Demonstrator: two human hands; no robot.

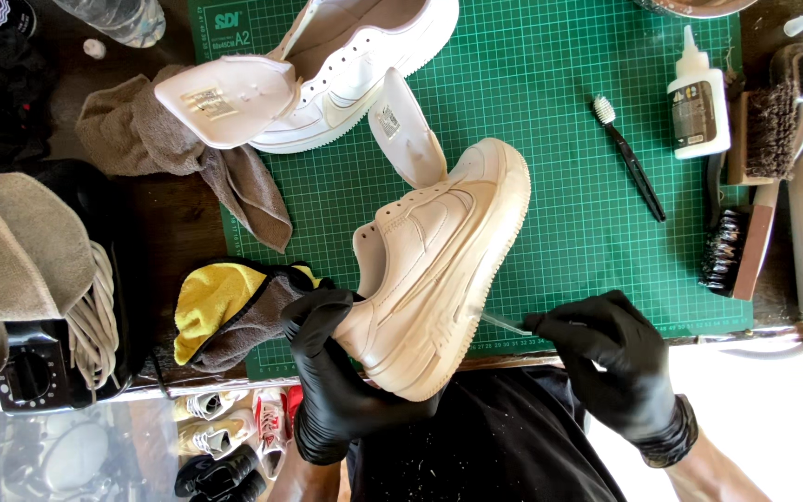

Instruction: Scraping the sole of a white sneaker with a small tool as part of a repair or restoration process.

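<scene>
At the near edge of the bench, the left hand is gripping the heel of a cream leather sneaker while the right hand is pinching a thin pointed tool against its sole, where slipping could be scratching the leather.

A white squeeze bottle with a dark label stands on the tabletop well beyond the right hand. Small pale labels sit inside both shoe tongues, beyond the left hand.
</scene>
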